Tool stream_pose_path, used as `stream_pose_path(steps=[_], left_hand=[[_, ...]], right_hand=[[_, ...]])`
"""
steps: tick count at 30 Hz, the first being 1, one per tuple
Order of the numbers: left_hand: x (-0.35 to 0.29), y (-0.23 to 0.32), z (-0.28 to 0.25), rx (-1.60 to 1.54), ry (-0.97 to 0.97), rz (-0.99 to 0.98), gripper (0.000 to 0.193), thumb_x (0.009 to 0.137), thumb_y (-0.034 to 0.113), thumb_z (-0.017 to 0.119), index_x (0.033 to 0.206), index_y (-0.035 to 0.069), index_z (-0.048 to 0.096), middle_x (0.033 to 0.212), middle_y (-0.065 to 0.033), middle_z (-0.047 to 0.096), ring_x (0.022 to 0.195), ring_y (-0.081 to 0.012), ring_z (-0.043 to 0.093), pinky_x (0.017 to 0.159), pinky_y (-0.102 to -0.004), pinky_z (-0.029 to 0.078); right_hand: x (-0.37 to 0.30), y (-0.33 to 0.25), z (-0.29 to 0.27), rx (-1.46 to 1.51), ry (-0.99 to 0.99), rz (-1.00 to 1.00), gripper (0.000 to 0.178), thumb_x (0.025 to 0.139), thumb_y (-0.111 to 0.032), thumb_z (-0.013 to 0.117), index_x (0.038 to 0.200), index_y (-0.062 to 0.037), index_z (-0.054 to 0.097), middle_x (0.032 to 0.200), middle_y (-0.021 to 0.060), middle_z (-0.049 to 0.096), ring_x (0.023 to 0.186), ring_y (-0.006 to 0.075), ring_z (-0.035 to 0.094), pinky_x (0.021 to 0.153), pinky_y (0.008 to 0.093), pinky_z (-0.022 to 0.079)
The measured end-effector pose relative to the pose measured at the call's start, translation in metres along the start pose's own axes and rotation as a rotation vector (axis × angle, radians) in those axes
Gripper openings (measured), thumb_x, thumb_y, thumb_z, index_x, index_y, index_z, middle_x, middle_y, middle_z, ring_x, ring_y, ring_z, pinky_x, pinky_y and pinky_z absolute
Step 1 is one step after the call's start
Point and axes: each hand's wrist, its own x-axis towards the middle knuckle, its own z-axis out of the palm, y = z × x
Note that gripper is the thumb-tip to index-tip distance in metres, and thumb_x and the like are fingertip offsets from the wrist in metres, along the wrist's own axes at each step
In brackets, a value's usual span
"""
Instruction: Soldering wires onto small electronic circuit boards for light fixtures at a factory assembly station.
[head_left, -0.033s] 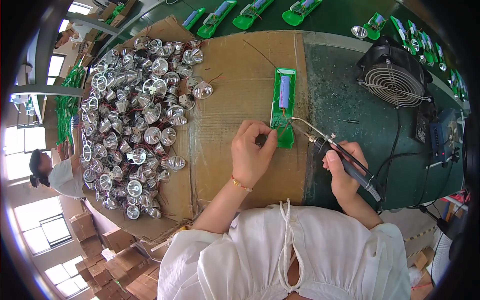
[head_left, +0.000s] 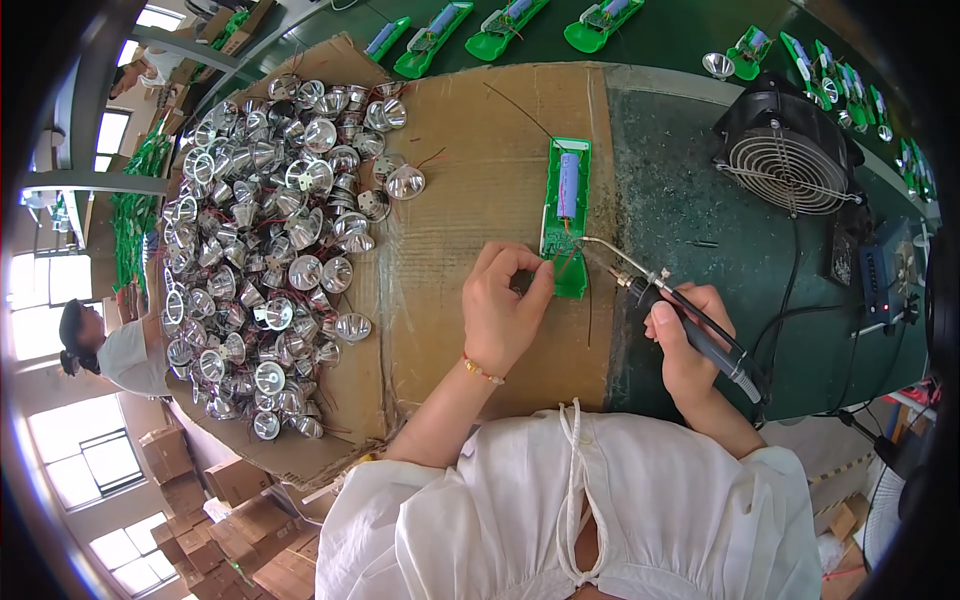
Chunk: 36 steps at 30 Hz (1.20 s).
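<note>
A green plastic housing (head_left: 572, 287) lies lengthwise on the cardboard in front of me. Inside it sit a purple cylindrical battery cell (head_left: 568, 185) and, nearer me, a small green circuit board (head_left: 556, 241). My left hand (head_left: 503, 305) is at the housing's left side, thumb and forefinger pinched on a thin red wire (head_left: 566, 266) by the board. In my right hand (head_left: 692, 340) is a soldering iron (head_left: 716, 358), gripped by its dark handle. The iron carries a thin curved metal tube (head_left: 612, 247), whose end reaches the board. The exact contact point is too small to make out.
Silvery lamp reflectors (head_left: 305, 272) with wires are heaped on the cardboard (head_left: 450, 150) at left. More green housings (head_left: 600, 25) line the far edge. At right stand a black fan (head_left: 785, 165) and a blue powered box (head_left: 875, 275) with cables. Another person (head_left: 125, 350) is at far left.
Both hands and the iron stay almost in place. A thin dark wire now shows along the housing's near right side, where none was visible before.
</note>
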Motion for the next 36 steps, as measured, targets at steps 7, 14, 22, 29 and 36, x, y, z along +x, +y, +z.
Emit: stream_pose_path(steps=[7, 14, 22, 29, 36], left_hand=[[0.000, 0.001, -0.004, -0.001, -0.028, -0.051, 0.010, 0.075, 0.008, 0.066, 0.076, 0.000, 0.060, 0.083, -0.0091, 0.059, 0.071, -0.0188, 0.058, 0.064, -0.0281, 0.046], [0.008, 0.004, -0.014, -0.438, -0.073, -0.350, 0.018, 0.082, 0.013, 0.065, 0.091, -0.003, 0.063, 0.079, -0.0071, 0.067, 0.069, -0.0071, 0.060, 0.062, -0.0235, 0.048], [0.110, 0.026, 0.024, 0.341, -0.470, 0.099, 0.017, 0.074, 0.023, 0.060, 0.070, 0.009, 0.067, 0.060, -0.0121, 0.061, 0.057, -0.0287, 0.062, 0.056, -0.0371, 0.050], [0.284, 0.052, 0.114, 0.103, 0.192, 0.339, 0.020, 0.076, 0.026, 0.060, 0.083, 0.010, 0.070, 0.078, -0.0124, 0.066, 0.072, -0.0304, 0.064, 0.065, -0.0373, 0.051], [0.287, -0.010, 0.098, 0.484, -0.252, 0.202, 0.025, 0.073, 0.031, 0.064, 0.084, 0.009, 0.070, 0.078, -0.0123, 0.067, 0.076, -0.0297, 0.064, 0.070, -0.0373, 0.051]], right_hand=[[0.002, -0.002, -0.003, 0.002, -0.021, 0.021, 0.012, 0.083, -0.006, 0.059, 0.086, 0.0014, 0.049, 0.071, 0.0078, 0.053, 0.056, 0.0102, 0.051, 0.051, 0.0224, 0.043], [-0.001, 0.001, -0.038, -0.036, 0.060, 0.018, 0.013, 0.083, -0.006, 0.059, 0.087, 0.0011, 0.049, 0.069, 0.0079, 0.053, 0.056, 0.0098, 0.051, 0.050, 0.0218, 0.043], [0.002, 0.006, -0.050, -0.083, 0.150, 0.150, 0.014, 0.080, -0.006, 0.065, 0.083, -0.0004, 0.053, 0.071, 0.0046, 0.056, 0.062, 0.0077, 0.049, 0.056, 0.0221, 0.041], [0.007, 0.007, -0.047, -0.034, 0.126, 0.191, 0.015, 0.079, -0.006, 0.066, 0.083, -0.0019, 0.052, 0.072, 0.0054, 0.057, 0.059, 0.0078, 0.051, 0.054, 0.0227, 0.042], [0.013, 0.004, -0.045, -0.052, 0.094, 0.214, 0.014, 0.080, -0.005, 0.063, 0.082, -0.0016, 0.050, 0.070, 0.0035, 0.055, 0.059, 0.0075, 0.051, 0.053, 0.0225, 0.042]])
